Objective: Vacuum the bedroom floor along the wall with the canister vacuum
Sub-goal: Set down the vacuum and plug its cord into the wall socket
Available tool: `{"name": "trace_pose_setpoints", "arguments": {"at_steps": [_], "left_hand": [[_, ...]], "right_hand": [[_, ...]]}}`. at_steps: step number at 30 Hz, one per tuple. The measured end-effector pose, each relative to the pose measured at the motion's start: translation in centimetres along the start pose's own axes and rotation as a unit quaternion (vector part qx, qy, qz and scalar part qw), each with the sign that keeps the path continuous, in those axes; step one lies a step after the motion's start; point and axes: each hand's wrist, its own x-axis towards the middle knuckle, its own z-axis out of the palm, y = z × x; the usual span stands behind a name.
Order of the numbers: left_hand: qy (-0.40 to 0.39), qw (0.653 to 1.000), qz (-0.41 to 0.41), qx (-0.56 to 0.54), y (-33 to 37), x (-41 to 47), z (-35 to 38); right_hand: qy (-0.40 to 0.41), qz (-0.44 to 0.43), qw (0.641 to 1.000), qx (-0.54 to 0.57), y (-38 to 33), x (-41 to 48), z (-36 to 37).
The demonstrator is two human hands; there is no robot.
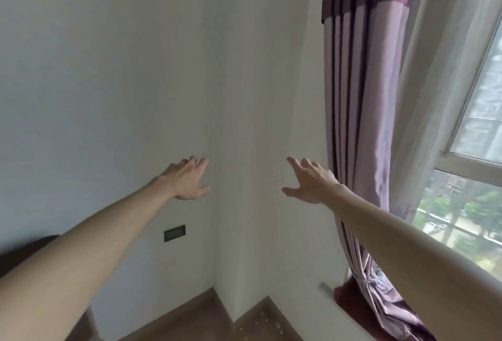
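Brown floor [187, 319], barely in frame

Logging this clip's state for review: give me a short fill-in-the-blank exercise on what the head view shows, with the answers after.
1. The left hand and the right hand reach toward the wall corner with fingers spread, holding ____.
2. The purple curtain hangs just beyond the ____ hand.
3. The dark wall plate sits on the wall below the ____ forearm.
Missing words: nothing; right; left.
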Motion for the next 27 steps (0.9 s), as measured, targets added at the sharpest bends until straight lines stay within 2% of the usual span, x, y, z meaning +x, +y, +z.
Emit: {"name": "trace_pose_setpoints", "arguments": {"at_steps": [9,14,20,27], "left_hand": [[-0.025,0.999,-0.041,0.017,-2.1,-1.5,0.9],[-0.026,0.998,-0.043,0.038,-0.5,0.7,1.1],[-0.012,0.999,-0.031,0.037,5.1,7.2,0.0],[0.006,0.996,0.077,0.041,18.1,16.7,-1.2]], "right_hand": [[-0.003,-0.073,0.997,0.037,-4.2,4.5,2.0],[-0.002,-0.103,0.994,0.047,-3.0,7.0,3.6],[0.007,-0.087,0.995,0.056,4.6,9.2,4.0],[0.006,0.041,0.999,0.032,20.1,5.8,4.1]]}}
